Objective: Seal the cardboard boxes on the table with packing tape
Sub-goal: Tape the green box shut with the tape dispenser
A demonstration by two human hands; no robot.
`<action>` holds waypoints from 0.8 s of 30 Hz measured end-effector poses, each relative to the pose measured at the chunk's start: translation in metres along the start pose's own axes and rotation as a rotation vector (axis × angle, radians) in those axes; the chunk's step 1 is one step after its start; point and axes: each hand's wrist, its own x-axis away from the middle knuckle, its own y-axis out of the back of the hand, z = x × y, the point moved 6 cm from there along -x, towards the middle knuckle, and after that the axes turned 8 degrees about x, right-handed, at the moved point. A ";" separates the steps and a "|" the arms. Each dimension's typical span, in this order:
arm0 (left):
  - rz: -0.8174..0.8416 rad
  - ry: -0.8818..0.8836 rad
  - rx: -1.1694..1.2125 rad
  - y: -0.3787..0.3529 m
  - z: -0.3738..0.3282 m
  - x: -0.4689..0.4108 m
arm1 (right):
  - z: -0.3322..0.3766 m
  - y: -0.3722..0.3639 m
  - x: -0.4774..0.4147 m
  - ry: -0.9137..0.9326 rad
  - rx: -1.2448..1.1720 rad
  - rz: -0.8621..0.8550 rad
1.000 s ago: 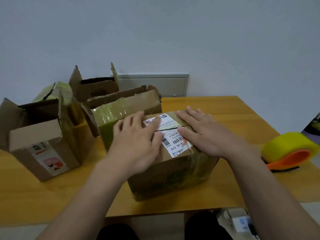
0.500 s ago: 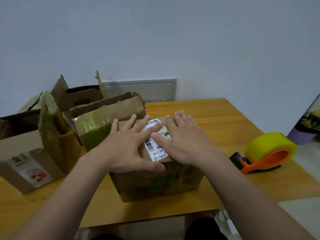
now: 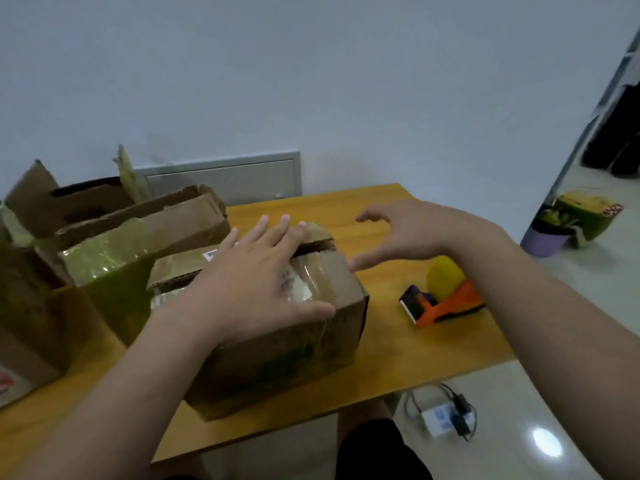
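A brown cardboard box (image 3: 294, 355) stands at the front of the wooden table (image 3: 433, 355). My left hand (image 3: 256, 285) lies flat on its closed top flaps, fingers straight and spread, pressing them down. My right hand (image 3: 412, 233) hovers in the air to the right of the box, fingers loosely spread, holding nothing. An orange tape dispenser (image 3: 446, 299) with a yellow roll of packing tape lies on the table to the right of the box, below my right forearm.
Several open cardboard boxes (image 3: 114, 244) stand at the left and behind. The table's right edge is near the dispenser. On the floor lie a white power adapter (image 3: 446, 417) and, farther right, a purple pot (image 3: 550, 233).
My right hand has lifted off the box top and moved right, above the table. My left hand stays pressing the flaps. The view has turned right.
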 end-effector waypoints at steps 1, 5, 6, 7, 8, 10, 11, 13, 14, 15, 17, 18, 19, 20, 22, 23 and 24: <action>0.011 -0.008 0.003 -0.002 -0.009 -0.006 | -0.027 -0.005 0.002 -0.086 0.107 0.149; 0.120 0.037 -0.051 -0.020 -0.022 -0.021 | -0.101 -0.026 0.007 -0.305 0.403 0.399; 0.112 0.040 -0.037 -0.021 -0.020 -0.022 | -0.110 -0.029 0.006 -0.310 0.431 0.395; 0.095 0.039 -0.009 -0.020 -0.019 -0.022 | -0.116 -0.032 0.003 -0.304 0.440 0.378; 0.069 0.035 0.029 -0.019 -0.018 -0.022 | -0.120 -0.034 0.000 -0.289 0.434 0.354; -0.004 0.023 0.136 -0.014 -0.017 -0.019 | -0.123 -0.038 -0.004 -0.242 0.400 0.320; -0.058 0.015 0.199 -0.011 -0.018 -0.018 | -0.124 -0.040 -0.005 -0.218 0.378 0.314; -0.198 0.008 0.329 -0.001 -0.017 -0.014 | -0.125 -0.042 -0.005 -0.180 0.333 0.298; -0.274 0.008 0.390 0.003 -0.015 -0.013 | -0.125 -0.042 -0.005 -0.166 0.313 0.283; -0.342 0.016 0.443 0.007 -0.014 -0.011 | -0.125 -0.040 -0.006 -0.156 0.295 0.267; -0.438 0.048 0.524 0.014 -0.010 -0.007 | -0.124 -0.037 -0.007 -0.138 0.281 0.242; -0.464 0.063 0.557 0.015 -0.008 -0.005 | -0.122 -0.037 -0.008 -0.128 0.288 0.233; -0.474 0.074 0.584 0.016 -0.006 -0.004 | -0.121 -0.038 -0.009 -0.121 0.300 0.226; -0.471 0.079 0.600 0.017 -0.004 -0.003 | -0.119 -0.037 -0.009 -0.119 0.311 0.219; -0.432 0.069 0.582 0.016 -0.005 -0.003 | -0.119 -0.035 -0.010 -0.123 0.322 0.203; -0.411 0.054 0.548 0.015 -0.006 -0.004 | -0.120 -0.033 -0.009 -0.125 0.321 0.202; -0.394 0.035 0.509 0.014 -0.008 -0.006 | -0.121 -0.031 -0.009 -0.127 0.312 0.207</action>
